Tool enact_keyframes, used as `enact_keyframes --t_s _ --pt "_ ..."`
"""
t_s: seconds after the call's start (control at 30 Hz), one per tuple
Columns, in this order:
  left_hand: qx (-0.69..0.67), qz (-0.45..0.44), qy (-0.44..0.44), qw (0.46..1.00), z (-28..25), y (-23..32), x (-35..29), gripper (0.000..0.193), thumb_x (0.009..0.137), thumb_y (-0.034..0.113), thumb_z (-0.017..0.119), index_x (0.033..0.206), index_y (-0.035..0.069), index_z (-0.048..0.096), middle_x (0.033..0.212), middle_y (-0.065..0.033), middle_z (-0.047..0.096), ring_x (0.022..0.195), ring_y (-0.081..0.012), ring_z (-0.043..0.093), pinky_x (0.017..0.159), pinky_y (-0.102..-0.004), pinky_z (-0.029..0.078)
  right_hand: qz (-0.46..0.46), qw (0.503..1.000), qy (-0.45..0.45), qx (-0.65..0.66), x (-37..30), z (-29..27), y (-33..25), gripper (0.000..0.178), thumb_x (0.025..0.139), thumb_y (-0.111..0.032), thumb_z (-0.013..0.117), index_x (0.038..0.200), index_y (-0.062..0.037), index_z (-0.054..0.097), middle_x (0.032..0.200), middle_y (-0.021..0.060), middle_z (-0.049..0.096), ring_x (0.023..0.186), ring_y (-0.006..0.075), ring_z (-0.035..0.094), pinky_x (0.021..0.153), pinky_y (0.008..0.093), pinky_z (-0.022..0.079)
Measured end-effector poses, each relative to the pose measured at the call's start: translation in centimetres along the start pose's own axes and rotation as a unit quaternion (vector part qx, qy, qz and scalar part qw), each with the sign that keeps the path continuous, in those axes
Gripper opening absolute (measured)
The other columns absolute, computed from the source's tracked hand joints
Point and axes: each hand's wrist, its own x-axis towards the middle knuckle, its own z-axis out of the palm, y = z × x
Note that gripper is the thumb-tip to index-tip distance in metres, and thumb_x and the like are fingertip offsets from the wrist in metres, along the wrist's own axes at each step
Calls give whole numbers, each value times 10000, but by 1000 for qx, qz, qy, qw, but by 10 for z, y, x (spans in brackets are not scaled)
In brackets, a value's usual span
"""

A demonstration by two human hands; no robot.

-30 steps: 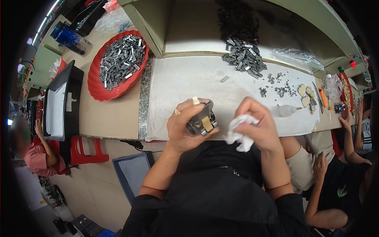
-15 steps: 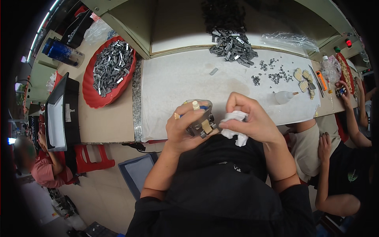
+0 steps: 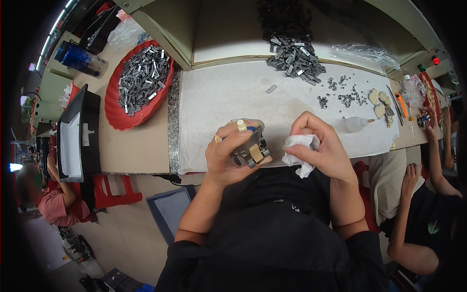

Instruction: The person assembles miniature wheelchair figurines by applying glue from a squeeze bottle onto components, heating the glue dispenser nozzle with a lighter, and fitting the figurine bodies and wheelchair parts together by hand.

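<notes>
Left hand [image 3: 223,158] and right hand [image 3: 332,155] apart at near edge of white-covered table [image 3: 228,95]. Red bowl [image 3: 112,109] on the left. Left hand grips dark gadget [image 3: 251,145]; right pinches crumpled white cloth [image 3: 306,141] just beside. Loose grey strip [image 3: 271,89] behind.

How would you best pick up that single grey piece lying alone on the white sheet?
Probably pinch the grey piece midway along its long edges, coming from above: it is a slim bar lying apart from the grey pile, with white sheet showing on both sides.
</notes>
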Motion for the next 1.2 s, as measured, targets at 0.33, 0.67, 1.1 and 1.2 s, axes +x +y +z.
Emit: enact_keyframes --t_s 0.33,0.67,1.1,1.2 --pt "28 54 -1 998 -5 -1 6 597 499 104 788 1024 82 505 966 -165 558 815 -279 598 625 -301 494 -13 997 -75 -27 11 27 -1 163 721 -75 622 774 -32 475 710 5 522 664 61 478 580 202 385" --pt "10 -5 -36 999 -15 -2 5 763 548 162 799 1150 51 345 1006 -171 497 921 -269 526 727 -341 466 -151 978 120 -80 88 4 -11 298 737 -195 634 918 -16 479 850 66 538 825 123 523 643 232 420" --pt "-217 -97 -61 969 29 7 4 639 553 131 796 1088 17 466 999 -135 538 858 -208 553 720 -289 448 -278 957 27 -84 3 -1 5 309 679 -39 648 975 -14 563 1021 126 541 961 196 510 796 299 413" --pt "-246 -97 -81 961 47 7 3 633 556 132 793 1091 24 474 995 -127 544 865 -213 554 719 -291 446 -226 970 83 -17 -7 0 7 217 673 3 650 871 -18 565 965 91 513 914 145 497 783 265 402"
